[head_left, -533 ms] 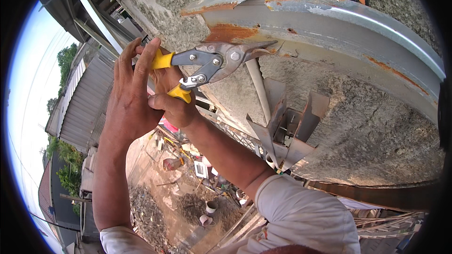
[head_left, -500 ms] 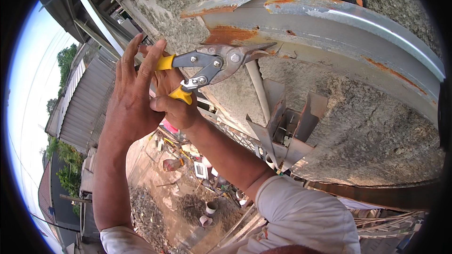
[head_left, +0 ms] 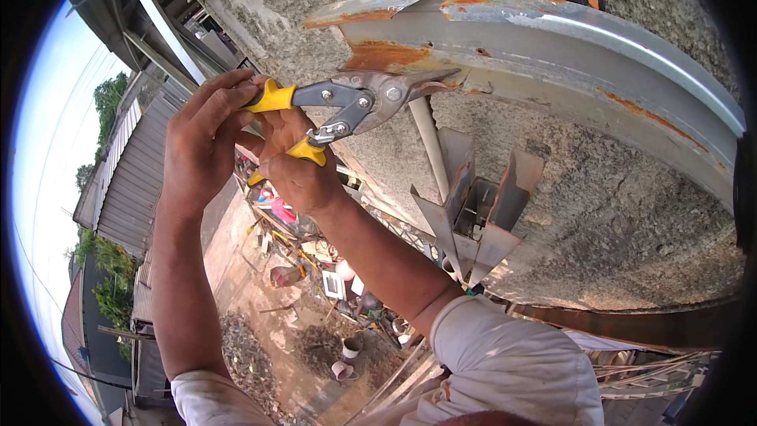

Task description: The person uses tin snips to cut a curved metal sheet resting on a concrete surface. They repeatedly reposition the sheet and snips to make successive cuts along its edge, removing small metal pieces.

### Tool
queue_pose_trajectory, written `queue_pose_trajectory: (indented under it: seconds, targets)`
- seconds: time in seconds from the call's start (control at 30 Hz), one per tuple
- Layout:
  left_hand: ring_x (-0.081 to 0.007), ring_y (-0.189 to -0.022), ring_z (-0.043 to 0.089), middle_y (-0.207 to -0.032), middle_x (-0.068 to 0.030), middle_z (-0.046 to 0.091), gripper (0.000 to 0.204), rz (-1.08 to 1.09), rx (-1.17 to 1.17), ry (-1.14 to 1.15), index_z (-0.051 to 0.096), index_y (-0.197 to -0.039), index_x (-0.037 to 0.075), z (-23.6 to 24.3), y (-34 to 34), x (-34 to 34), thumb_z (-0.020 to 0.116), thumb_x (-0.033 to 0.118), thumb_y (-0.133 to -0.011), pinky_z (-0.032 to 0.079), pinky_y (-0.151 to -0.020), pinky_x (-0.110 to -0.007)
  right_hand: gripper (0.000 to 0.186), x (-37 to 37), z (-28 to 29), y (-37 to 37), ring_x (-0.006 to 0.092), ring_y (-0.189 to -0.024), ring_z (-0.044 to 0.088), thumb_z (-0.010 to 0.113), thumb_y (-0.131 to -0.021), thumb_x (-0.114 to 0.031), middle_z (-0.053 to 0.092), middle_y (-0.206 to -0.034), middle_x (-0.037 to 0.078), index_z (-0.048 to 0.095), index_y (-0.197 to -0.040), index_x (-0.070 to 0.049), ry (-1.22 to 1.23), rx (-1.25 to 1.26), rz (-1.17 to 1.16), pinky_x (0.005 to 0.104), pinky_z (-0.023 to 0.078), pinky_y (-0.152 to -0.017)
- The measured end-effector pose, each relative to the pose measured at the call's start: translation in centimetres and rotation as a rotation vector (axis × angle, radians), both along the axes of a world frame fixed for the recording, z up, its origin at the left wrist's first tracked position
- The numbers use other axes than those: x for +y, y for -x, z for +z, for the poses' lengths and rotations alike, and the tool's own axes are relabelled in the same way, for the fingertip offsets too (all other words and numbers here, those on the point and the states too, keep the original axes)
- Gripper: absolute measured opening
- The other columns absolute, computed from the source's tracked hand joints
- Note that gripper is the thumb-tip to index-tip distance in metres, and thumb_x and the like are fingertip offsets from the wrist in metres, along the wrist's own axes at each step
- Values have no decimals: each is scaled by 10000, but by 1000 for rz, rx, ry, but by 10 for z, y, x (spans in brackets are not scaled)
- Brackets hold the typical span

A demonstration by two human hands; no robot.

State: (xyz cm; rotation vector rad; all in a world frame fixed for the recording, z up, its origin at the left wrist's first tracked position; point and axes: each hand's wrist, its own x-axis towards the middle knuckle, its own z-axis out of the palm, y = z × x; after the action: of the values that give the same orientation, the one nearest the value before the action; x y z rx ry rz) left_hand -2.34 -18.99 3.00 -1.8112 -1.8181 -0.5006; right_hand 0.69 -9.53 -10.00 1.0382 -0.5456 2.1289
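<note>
A pair of tin snips (head_left: pixel 347 106) with yellow grips and grey metal levers has its jaws at the lower edge of a rusty galvanized steel channel (head_left: pixel 568 63), beside a small cut or tear there. My left hand (head_left: pixel 201 126) has its fingers curled at the end of the upper yellow handle. My right hand (head_left: pixel 300 170) is closed around the lower yellow handle, thumb along it, its other fingers reaching up behind toward the upper one. The two handles stand apart. Part of the right fingers is hidden behind the snips.
A rough concrete wall (head_left: pixel 599 197) stands behind the channel, with a pale pipe (head_left: pixel 426 130) running down it. Below the channel juts a bracket of bent metal flaps (head_left: pixel 473 221). Far below lies ground with rubble (head_left: pixel 244 347), buckets (head_left: pixel 351 347) and scattered items.
My left hand's fingers, stretched out before, have curled in around the upper handle's end, and the hand sits slightly farther left. More of the lower handle shows. The jaws stay at the channel's edge.
</note>
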Motion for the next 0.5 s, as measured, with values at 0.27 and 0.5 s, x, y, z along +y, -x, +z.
queue_pose_trajectory:
  seconds: [0.27,0.5]
  targets:
    - [-351,-1060,725,-1269,-176,686,296,66,96,-114,643,-1138,18,-31,14,3,694,-58,-857,614,-820,-398,1081,11,-13,-6,286,-1479,363,542,-709,5,325,-1599,140,51,-1666,-97,-111,-8,75,566,419,-1151]
    - [-336,-1022,716,-1194,-166,687,288,-26,76,-93,640,-1125,5,-18,21,7,690,-75,-853,591,-820,-382,1118,19,-18,-13,350,-1521,309,608,-729,3,295,-1623,174,7,-1662,-132,-156,-24,133,601,448,-1126]
